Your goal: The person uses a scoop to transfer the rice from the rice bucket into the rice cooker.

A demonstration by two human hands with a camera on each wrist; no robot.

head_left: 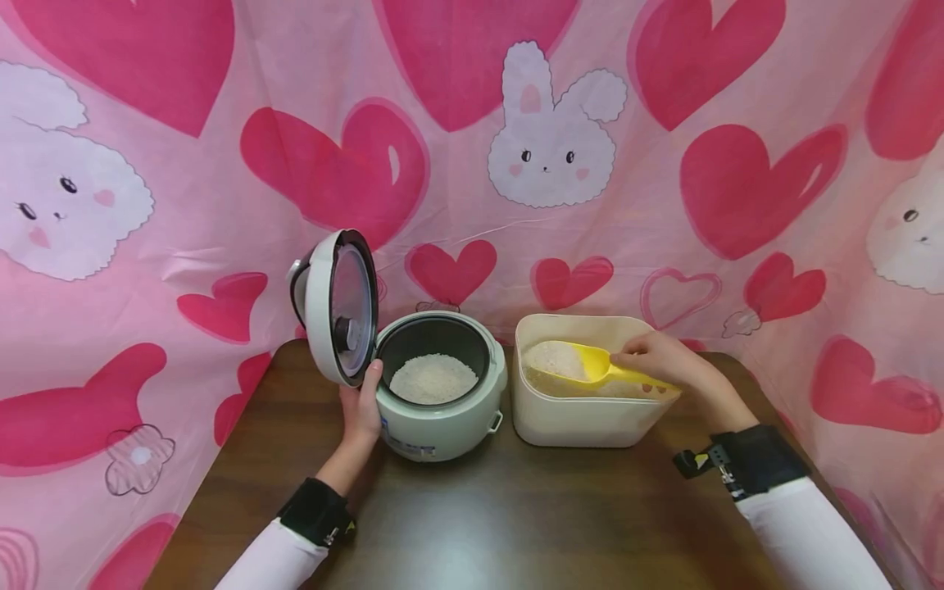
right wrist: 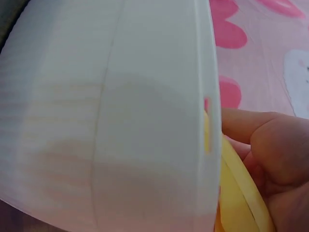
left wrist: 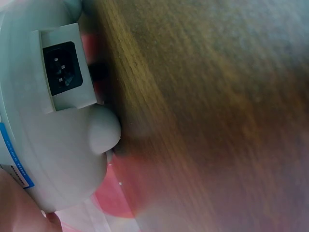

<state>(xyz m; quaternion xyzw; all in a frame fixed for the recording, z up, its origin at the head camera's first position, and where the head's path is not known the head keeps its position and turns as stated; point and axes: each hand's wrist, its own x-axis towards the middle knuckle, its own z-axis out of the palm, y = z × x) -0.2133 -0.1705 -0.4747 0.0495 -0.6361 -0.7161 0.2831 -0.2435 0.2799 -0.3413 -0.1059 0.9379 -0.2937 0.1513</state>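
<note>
In the head view, a pale green rice cooker [head_left: 435, 434] stands with its lid [head_left: 320, 311] raised at the left, white rice [head_left: 433, 378] in its dark inner pot [head_left: 398, 340]. My left hand [head_left: 361, 410] rests against the cooker's left side, thumb upright near the rim by the hinge; its other fingers are largely hidden. To the right is a cream rice bin [head_left: 575, 422]. Over its opening my right hand [head_left: 656, 357] grips the handle of a yellow scoop [head_left: 590, 363], whose bowl carries a heap of rice [head_left: 555, 359]. The right wrist view shows the scoop [right wrist: 241, 188] behind the bin's wall.
Both containers stand side by side on a dark wooden table [head_left: 472, 524], near its back edge. A pink heart-and-rabbit cloth [head_left: 457, 180] hangs close behind. The cooker's power socket [left wrist: 63, 67] faces the left wrist view, with no plug in it.
</note>
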